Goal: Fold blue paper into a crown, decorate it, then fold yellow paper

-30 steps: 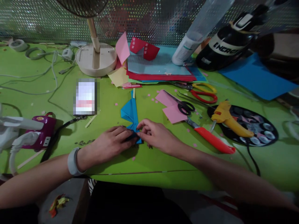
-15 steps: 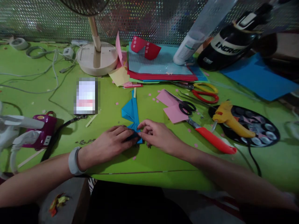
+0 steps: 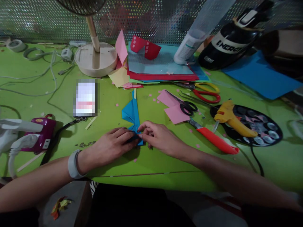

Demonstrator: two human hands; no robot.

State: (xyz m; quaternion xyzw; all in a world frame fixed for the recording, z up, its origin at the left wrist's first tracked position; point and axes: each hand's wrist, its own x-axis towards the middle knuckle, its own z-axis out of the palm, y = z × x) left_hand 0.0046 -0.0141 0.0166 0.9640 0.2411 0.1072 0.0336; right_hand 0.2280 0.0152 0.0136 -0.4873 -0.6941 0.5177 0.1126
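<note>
A piece of folded blue paper (image 3: 129,112) lies lengthwise on the green table, its pointed flaps spreading to the left. My left hand (image 3: 112,143), with a grey band on the wrist, rests over the paper's near end, fingers curled on it and thumb along the lower edge. From the other side, my right hand (image 3: 159,137) pinches the paper's right edge between thumb and forefinger. The fold under my fingers is partly hidden. At the far tip of the paper sits a small pale strip (image 3: 135,93).
Right of my hands lie black-handled scissors (image 3: 188,107) on pink paper, a red-handled cutter (image 3: 216,140) and a yellow glue gun (image 3: 233,118) on a dark palette. A phone (image 3: 84,98) and a purple power adapter (image 3: 42,134) lie left. A fan base (image 3: 106,60) and paper stack (image 3: 151,67) stand behind.
The whole view has shifted slightly, so things appear a little further left. Both hands keep their places on the blue paper, with hardly any finger movement.
</note>
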